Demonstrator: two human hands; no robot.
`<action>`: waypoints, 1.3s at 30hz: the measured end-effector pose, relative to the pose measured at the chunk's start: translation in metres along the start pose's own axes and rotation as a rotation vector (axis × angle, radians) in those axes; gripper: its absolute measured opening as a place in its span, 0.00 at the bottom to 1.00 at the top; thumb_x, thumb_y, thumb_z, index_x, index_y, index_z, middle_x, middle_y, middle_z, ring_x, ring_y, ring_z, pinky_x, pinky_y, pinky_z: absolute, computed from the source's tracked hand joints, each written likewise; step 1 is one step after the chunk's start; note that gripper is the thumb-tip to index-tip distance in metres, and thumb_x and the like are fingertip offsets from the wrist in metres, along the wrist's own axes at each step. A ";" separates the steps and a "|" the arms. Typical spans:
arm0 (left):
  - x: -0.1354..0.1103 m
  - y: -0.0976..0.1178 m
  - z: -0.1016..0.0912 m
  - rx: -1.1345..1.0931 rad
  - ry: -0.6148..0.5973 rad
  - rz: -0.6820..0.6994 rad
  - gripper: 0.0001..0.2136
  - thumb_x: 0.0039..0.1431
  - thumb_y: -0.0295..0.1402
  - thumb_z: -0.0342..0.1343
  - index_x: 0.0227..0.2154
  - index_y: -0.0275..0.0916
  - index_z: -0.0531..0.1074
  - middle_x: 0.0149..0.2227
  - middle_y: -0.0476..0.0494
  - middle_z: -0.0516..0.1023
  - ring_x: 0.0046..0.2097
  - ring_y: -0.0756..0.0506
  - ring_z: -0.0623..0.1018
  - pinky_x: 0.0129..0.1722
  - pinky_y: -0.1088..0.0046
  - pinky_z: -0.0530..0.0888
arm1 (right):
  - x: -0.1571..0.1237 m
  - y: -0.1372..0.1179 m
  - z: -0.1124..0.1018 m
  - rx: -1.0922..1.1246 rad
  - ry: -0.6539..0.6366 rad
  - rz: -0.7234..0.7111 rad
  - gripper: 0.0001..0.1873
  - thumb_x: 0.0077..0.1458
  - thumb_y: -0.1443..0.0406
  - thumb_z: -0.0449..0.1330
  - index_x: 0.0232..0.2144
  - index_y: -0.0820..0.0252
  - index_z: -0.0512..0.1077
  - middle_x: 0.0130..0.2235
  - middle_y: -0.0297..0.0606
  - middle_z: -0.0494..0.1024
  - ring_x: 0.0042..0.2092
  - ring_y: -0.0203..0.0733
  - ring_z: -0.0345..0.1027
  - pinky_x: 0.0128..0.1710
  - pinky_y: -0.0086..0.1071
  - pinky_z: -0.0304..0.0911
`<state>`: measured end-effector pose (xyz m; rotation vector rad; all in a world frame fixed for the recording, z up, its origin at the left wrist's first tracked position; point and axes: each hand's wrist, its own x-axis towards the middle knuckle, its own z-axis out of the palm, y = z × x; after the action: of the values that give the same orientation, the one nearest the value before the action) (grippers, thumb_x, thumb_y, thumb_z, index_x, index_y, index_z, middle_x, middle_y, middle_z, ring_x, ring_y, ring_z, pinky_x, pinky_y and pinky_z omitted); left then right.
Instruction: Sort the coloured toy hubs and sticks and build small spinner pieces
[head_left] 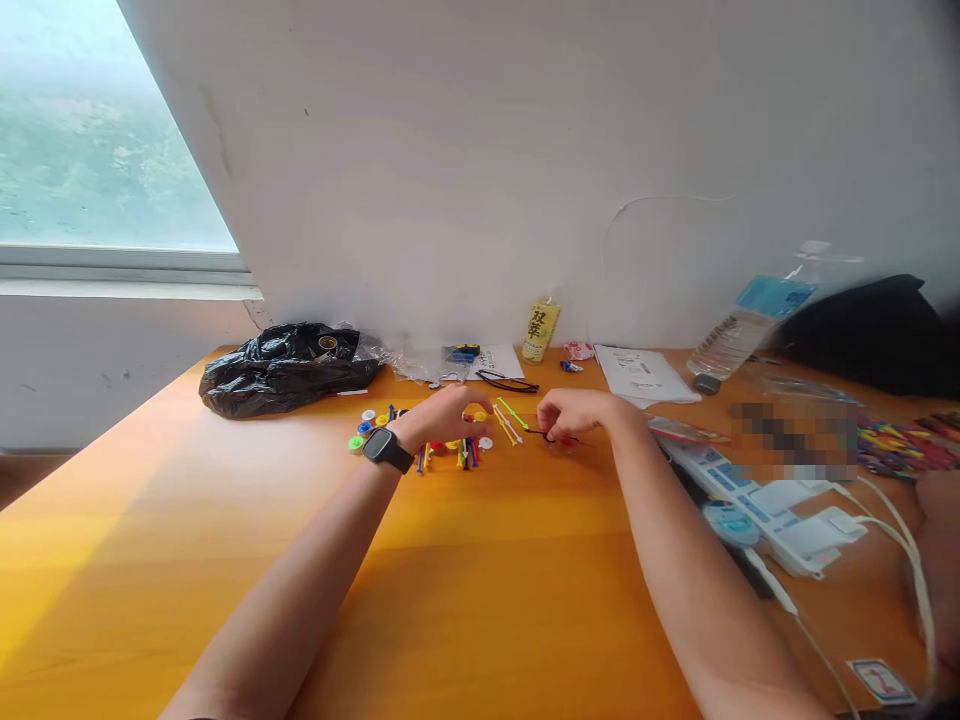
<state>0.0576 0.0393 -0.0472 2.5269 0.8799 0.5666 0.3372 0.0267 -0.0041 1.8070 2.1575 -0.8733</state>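
My left hand [450, 415], with a black watch [387, 450] on its wrist, hovers over a cluster of small coloured plastic pieces. Its fingers are curved, with a gap between them and the thumb. Round caps such as a green cap [355, 443] and a white cap [486, 443] lie there among short coloured sticks. To the right, my right hand [574, 410] is pinched at the tabletop on a thin black stick [535, 432]. A small red piece [567, 445] is under that hand, partly hidden. Between the hands lie a green stick [513, 412] and a yellow stick [504, 425].
A black plastic bag [277, 375], glasses [506, 381], a yellow bottle [541, 330] and papers [645, 375] line the wooden table's [465, 580] back. At right are a tilted water bottle [750, 320], a power strip [750, 500] with cables, and part of another person [937, 540].
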 end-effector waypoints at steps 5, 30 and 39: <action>-0.002 0.004 -0.012 -0.052 0.106 -0.005 0.13 0.65 0.42 0.63 0.47 0.42 0.82 0.49 0.42 0.85 0.50 0.39 0.83 0.52 0.65 0.76 | -0.004 0.009 -0.005 0.107 0.033 -0.122 0.13 0.47 0.59 0.71 0.32 0.58 0.74 0.33 0.38 0.83 0.37 0.46 0.77 0.37 0.33 0.65; 0.019 0.024 0.010 -0.651 0.526 -0.055 0.09 0.62 0.36 0.65 0.38 0.36 0.74 0.38 0.42 0.83 0.40 0.45 0.83 0.41 0.70 0.79 | 0.024 -0.058 0.026 0.887 0.382 -0.453 0.07 0.64 0.58 0.58 0.38 0.54 0.65 0.24 0.25 0.65 0.23 0.33 0.56 0.22 0.26 0.52; 0.017 0.023 0.018 -0.737 0.334 -0.007 0.06 0.59 0.32 0.64 0.35 0.36 0.73 0.37 0.42 0.83 0.40 0.44 0.84 0.39 0.71 0.79 | 0.006 -0.044 0.013 0.631 0.189 -0.457 0.04 0.57 0.64 0.60 0.35 0.57 0.68 0.24 0.31 0.76 0.26 0.37 0.70 0.27 0.28 0.62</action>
<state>0.0894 0.0295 -0.0467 1.7856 0.6219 1.0981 0.2909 0.0207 -0.0037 1.6931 2.6874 -1.7083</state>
